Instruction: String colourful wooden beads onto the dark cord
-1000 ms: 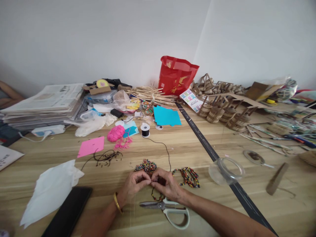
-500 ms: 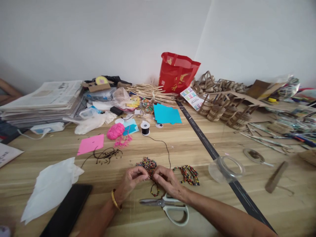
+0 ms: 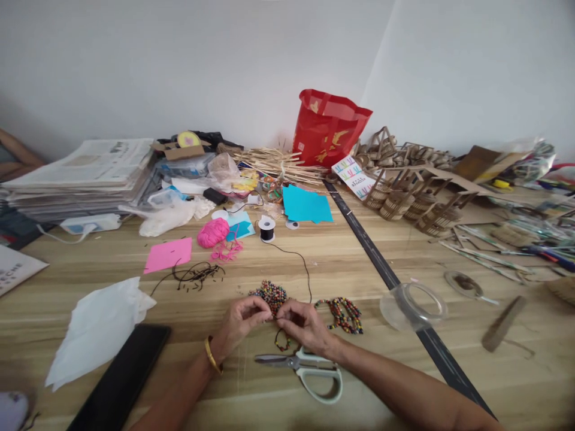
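Fingertip to fingertip, my left hand (image 3: 245,317) and my right hand (image 3: 305,323) meet just in front of a pile of small multicoloured beads (image 3: 271,294). My right hand pinches a thin black cord, and a short beaded loop (image 3: 282,342) hangs below it onto the table. The left thumb and forefinger are pressed together; whatever is between them is too small to make out. White-handled scissors (image 3: 320,383) lie below my right hand, blades pointing left. Strung bead bracelets (image 3: 345,315) rest to its right. Black cord runs back to a spool (image 3: 266,229).
Pink yarn (image 3: 213,232), a pink paper (image 3: 168,254) and black cord scraps (image 3: 195,275) lie left of centre. A black phone-like slab (image 3: 121,377) and white tissue (image 3: 96,329) are nearer. A clear plastic ring (image 3: 413,306) and small woven baskets (image 3: 398,203) stand right; a red bag (image 3: 330,129) is behind.
My fingertips have drawn closer together, the right hand shifting slightly left. The whole view has tilted a little; the beads, scissors and bracelets stay in place.
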`<state>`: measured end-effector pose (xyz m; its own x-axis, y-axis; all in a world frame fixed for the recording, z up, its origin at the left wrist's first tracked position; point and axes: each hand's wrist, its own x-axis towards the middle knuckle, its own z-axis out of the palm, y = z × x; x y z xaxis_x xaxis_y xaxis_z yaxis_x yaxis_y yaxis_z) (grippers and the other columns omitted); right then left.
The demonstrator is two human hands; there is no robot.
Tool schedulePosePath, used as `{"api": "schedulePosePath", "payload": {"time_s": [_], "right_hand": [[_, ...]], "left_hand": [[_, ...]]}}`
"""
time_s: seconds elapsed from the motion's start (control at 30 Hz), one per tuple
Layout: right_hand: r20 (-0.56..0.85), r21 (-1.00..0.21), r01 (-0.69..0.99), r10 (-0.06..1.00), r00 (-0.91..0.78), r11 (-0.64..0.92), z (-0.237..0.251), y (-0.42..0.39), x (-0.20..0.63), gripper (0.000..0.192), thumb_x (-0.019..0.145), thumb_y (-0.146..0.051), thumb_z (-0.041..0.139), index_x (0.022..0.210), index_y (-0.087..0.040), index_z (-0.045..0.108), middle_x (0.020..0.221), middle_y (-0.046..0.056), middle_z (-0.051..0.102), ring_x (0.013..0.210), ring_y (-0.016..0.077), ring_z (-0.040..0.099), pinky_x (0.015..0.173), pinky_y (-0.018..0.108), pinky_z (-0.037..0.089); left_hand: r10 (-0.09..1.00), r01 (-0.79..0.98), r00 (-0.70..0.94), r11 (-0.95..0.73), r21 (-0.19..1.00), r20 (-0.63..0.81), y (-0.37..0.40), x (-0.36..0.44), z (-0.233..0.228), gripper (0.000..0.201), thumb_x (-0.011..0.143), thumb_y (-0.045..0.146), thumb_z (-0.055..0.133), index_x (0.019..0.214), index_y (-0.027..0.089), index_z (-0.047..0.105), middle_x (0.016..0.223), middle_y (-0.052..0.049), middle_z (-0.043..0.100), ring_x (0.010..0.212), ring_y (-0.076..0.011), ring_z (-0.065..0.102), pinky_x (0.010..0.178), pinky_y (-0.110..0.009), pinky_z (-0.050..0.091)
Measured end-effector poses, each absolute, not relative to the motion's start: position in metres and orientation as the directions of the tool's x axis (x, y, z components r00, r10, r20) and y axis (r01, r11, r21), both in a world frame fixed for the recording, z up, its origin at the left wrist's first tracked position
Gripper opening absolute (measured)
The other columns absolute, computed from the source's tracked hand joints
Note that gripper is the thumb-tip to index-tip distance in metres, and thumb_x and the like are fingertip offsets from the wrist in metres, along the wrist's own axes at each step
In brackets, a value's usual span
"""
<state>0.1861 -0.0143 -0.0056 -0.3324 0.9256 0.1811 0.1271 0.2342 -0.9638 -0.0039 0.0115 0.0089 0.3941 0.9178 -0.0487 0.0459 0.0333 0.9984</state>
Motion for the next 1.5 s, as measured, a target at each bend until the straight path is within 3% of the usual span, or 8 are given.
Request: {"api": "schedulePosePath", "payload": {"time_s": [0.3, 0.57, 1.1, 1.4, 1.5], "right_hand": [[0.167, -0.970, 0.116, 0.931, -0.324, 0.214, -0.010, -0.015, 0.186, 0.024, 0.084, -0.038, 0.060, 0.077, -0.015, 0.061, 0.065, -0.001, 0.055, 0.059, 0.0105, 0.049, 0.056, 0.021, 0.038], [0.172, -0.967, 0.128, 0.933, -0.315, 0.222, -0.010, -0.015, 0.184, 0.024, 0.082, -0.037, 0.061, 0.074, -0.015, 0.061, 0.064, 0.000, 0.055, 0.058, 0.0100, 0.047, 0.055, 0.021, 0.037], [0.124, -0.983, 0.097, 0.951, -0.282, 0.157, -0.014, -0.017, 0.182, 0.043, 0.079, -0.059, 0.062, 0.078, -0.016, 0.058, 0.060, -0.002, 0.049, 0.052, 0.0090, 0.040, 0.047, 0.020, 0.033], [0.092, -0.937, 0.291, 0.941, -0.324, 0.192, 0.003, -0.019, 0.184, 0.034, 0.085, -0.048, 0.059, 0.076, -0.015, 0.060, 0.060, -0.002, 0.053, 0.053, 0.0096, 0.046, 0.049, 0.020, 0.037], [0.118, -0.898, 0.367, 0.936, -0.332, 0.243, 0.018, -0.021, 0.187, 0.029, 0.088, -0.042, 0.057, 0.078, -0.016, 0.062, 0.068, 0.001, 0.058, 0.062, 0.0121, 0.053, 0.054, 0.021, 0.041]], "left_hand": [[0.898, 0.019, 0.436, 0.056, 0.998, -0.059, 0.012, -0.002, 0.003, 0.018, 0.062, 0.025, 0.078, 0.071, 0.013, 0.068, 0.069, -0.002, 0.068, 0.068, -0.0162, 0.061, 0.066, -0.026, 0.046], [0.891, 0.013, 0.455, -0.018, 1.000, 0.010, 0.009, 0.002, 0.000, 0.015, 0.067, 0.028, 0.074, 0.069, 0.014, 0.070, 0.068, -0.003, 0.068, 0.068, -0.0167, 0.060, 0.067, -0.026, 0.045], [0.898, 0.074, 0.438, -0.093, 0.993, 0.051, 0.009, 0.002, 0.001, 0.013, 0.069, 0.026, 0.070, 0.064, 0.014, 0.070, 0.062, -0.003, 0.067, 0.063, -0.0168, 0.058, 0.062, -0.025, 0.043], [0.884, 0.105, 0.454, -0.181, 0.978, 0.115, 0.007, -0.001, 0.009, 0.012, 0.070, 0.026, 0.069, 0.065, 0.016, 0.072, 0.065, -0.004, 0.070, 0.064, -0.0176, 0.061, 0.065, -0.026, 0.045], [0.880, 0.052, 0.455, -0.180, 0.982, 0.137, 0.009, -0.003, 0.008, 0.015, 0.072, 0.029, 0.068, 0.066, 0.016, 0.071, 0.065, -0.004, 0.070, 0.064, -0.0172, 0.060, 0.064, -0.026, 0.045]]}}
